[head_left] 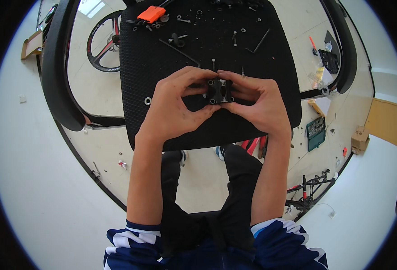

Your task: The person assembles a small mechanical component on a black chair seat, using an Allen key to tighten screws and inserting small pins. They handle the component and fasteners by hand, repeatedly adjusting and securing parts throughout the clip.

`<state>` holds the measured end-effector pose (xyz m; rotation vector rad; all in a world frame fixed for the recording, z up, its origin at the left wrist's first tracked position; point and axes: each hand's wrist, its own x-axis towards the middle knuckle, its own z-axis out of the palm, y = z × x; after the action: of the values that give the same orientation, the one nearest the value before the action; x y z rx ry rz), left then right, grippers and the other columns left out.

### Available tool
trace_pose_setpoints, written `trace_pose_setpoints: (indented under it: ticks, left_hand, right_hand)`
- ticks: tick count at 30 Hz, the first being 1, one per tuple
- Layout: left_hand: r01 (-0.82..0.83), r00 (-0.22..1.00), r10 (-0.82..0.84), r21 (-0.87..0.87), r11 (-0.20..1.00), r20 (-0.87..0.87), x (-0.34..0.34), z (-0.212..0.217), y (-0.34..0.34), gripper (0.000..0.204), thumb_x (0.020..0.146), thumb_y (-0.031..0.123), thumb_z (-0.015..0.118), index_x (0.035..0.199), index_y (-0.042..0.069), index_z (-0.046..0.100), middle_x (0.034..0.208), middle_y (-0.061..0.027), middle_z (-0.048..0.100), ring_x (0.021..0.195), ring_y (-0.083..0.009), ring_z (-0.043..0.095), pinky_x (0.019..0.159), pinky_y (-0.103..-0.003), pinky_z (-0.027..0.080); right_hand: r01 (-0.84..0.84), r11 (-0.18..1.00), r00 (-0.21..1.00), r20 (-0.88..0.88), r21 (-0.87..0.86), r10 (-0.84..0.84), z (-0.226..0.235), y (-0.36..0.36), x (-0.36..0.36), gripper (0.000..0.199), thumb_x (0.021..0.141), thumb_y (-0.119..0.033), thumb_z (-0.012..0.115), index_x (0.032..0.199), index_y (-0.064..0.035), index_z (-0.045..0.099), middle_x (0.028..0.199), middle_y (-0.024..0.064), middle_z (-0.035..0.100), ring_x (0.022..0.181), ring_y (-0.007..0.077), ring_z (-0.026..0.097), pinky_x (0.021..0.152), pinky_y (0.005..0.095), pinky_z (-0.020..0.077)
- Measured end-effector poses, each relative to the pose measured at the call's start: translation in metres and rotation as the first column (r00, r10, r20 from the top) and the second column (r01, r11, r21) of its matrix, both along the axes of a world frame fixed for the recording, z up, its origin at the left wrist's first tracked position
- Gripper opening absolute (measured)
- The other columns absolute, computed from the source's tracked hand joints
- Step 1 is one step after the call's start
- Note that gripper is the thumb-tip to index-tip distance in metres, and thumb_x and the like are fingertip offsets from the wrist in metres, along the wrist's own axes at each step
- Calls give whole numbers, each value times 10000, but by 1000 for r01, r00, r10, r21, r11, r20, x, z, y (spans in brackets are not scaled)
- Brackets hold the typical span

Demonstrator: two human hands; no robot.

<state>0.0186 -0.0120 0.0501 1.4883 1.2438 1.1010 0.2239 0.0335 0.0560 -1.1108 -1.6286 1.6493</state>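
Note:
Over the black chair seat (162, 126), both my hands hold a small black bicycle stem (219, 92), with bolt holes showing at its corners. My left hand (176, 99) grips its left side, thumb below and fingers above. From the right, my right hand (257, 96) pinches it the same way. The fingertips of the two hands nearly meet at its upper edge. Just beyond them a bolt (214, 64) and another thin bolt (242, 71) lie on the seat. A silver nut (147, 101) sits left of my left hand.
Farther up the seat are an orange tool piece (151, 14), hex keys (261, 40) and several bolts and washers. Black armrests (61, 67) flank the seat. On the floor stand a spoked wheel (104, 42), an open green case (316, 133) and a bike frame (309, 191).

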Motion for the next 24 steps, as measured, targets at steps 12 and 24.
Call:
trace_pose_setpoints:
  ticks: [12, 24]
  left_hand:
    - [-78, 971, 97, 93, 993, -217, -3, -5, -3, 466, 631, -24, 796, 1092, 0, 733, 1052, -83, 696, 899, -170, 710, 853, -290, 596]
    - [-78, 977, 104, 141, 987, -186, -2, -6, -5, 457, 599, -10, 813, 1051, 3, 740, 999, -90, 708, 863, -204, 716, 806, -296, 598]
  right_hand:
    - [327, 888, 852, 306, 322, -425, -11, 18, 26, 292, 788, -44, 775, 1072, 11, 737, 998, 113, 747, 767, 154, 709, 704, 266, 568]
    - [338, 938, 939, 44, 77, -342, 9, 11, 1, 139, 833, -48, 755, 942, 36, 735, 829, 114, 744, 735, 160, 733, 686, 240, 568]
